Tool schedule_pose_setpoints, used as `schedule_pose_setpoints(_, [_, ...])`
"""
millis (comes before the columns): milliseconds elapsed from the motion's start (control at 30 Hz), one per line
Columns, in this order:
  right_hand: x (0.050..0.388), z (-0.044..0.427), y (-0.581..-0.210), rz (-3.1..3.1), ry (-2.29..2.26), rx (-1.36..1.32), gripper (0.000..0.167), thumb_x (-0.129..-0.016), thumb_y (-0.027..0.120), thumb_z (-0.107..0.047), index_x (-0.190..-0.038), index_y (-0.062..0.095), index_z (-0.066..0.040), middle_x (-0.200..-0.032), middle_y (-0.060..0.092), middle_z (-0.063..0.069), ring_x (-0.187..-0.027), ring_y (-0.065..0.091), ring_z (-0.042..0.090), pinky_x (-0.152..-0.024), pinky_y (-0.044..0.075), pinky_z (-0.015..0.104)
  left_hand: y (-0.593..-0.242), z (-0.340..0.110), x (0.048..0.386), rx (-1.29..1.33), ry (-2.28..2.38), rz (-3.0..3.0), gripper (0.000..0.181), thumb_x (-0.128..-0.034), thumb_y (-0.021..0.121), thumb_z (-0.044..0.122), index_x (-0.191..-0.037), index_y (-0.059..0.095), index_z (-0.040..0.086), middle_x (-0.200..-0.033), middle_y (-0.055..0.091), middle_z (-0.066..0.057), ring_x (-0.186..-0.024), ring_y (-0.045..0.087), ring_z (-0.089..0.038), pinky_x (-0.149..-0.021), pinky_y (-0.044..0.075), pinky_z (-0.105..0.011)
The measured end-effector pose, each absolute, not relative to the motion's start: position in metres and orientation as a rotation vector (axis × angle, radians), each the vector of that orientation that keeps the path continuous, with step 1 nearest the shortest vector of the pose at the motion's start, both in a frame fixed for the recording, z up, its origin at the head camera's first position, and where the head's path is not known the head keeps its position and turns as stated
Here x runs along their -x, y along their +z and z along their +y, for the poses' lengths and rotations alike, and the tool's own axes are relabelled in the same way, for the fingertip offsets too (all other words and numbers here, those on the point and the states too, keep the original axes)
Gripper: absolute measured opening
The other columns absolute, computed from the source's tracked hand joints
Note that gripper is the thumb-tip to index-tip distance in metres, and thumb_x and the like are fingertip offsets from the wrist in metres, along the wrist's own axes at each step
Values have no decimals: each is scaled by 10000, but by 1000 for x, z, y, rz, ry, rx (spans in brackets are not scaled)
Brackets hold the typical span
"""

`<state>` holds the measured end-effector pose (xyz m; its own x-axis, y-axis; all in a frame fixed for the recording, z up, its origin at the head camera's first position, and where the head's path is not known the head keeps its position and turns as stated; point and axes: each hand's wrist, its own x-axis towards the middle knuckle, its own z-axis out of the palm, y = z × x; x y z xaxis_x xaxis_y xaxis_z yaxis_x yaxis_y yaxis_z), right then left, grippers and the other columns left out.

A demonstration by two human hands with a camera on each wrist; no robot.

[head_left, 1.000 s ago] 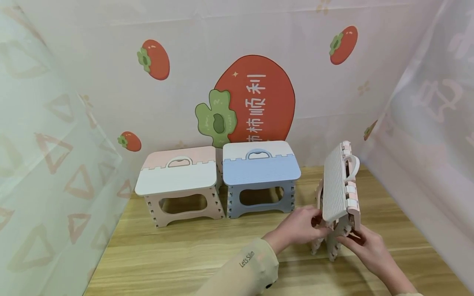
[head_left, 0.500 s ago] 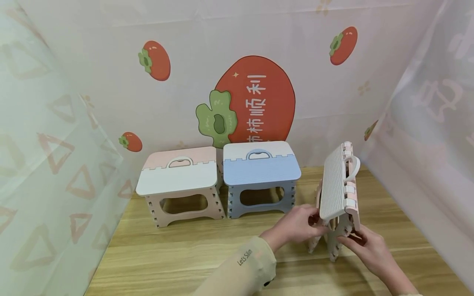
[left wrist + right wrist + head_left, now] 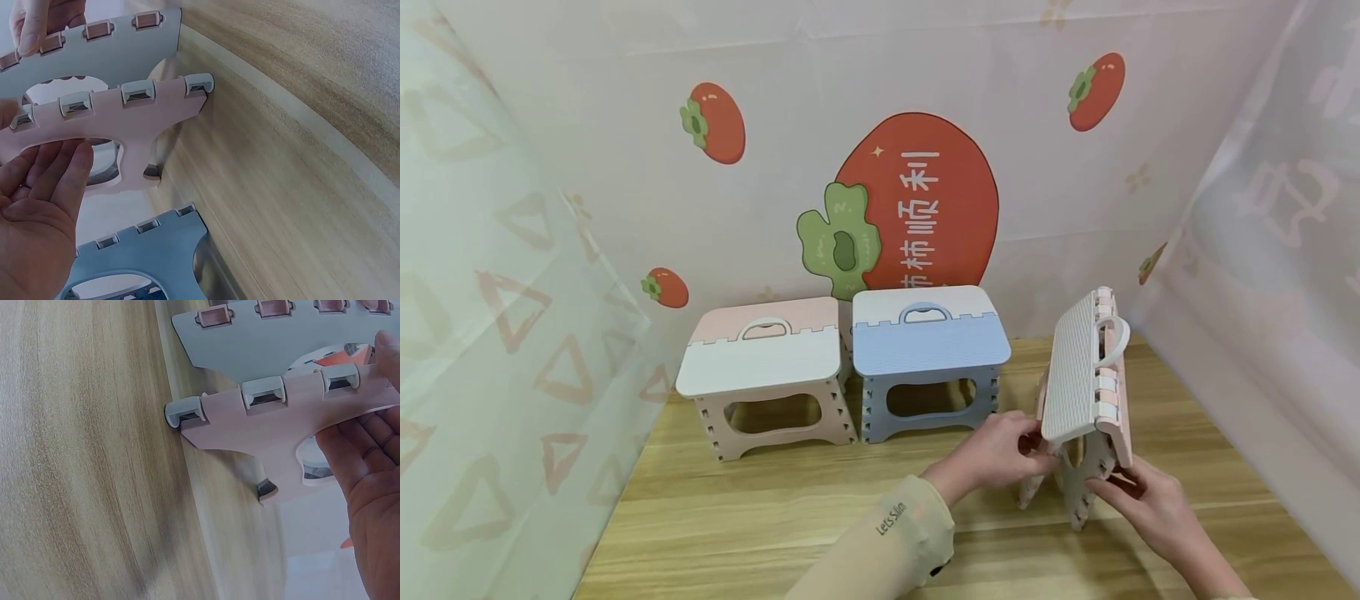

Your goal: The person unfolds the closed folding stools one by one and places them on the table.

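Observation:
A half-folded pink and white folding stool [image 3: 1070,367] stands at the right, its two top halves sloping down from a raised middle with a white handle. My left hand [image 3: 1000,450] grips its left leg panel, and the right hand [image 3: 1150,504] grips the right one. In the left wrist view, my left hand [image 3: 44,194] has its fingers in the pink leg panel's [image 3: 134,115] cut-out, with the thumb at its edge. My right hand [image 3: 375,456] curls round the pink leg panel [image 3: 256,425] in the right wrist view.
An unfolded pink and white stool [image 3: 760,358] stands at the left, beside an unfolded blue and white stool [image 3: 932,342]. The blue one is just left of my left hand. Printed fabric walls [image 3: 1037,183] enclose the wood-grain surface [image 3: 775,517] behind and at both sides.
My left hand has shifted slightly left with the left leg panel, and the stool's legs stand a little wider apart. The top halves have tilted slightly further out. The right hand has barely moved.

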<state>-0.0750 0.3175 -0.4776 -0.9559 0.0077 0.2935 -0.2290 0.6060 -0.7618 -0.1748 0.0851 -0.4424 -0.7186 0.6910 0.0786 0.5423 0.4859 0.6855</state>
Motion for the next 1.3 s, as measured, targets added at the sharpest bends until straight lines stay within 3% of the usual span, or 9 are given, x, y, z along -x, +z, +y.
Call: schedule_pose_setpoints(1300, [71,326,-479,-2562,1286,-176,437,-923,758,-58,-1322,625,62,-1161,529,-386,-1031,575,-144,-744,564,116,-444,79,180,-1127,1032,2542,162,-945,734,305,-1041,718,175,-936,592,96,-837,575,-25,-662,439,-68])
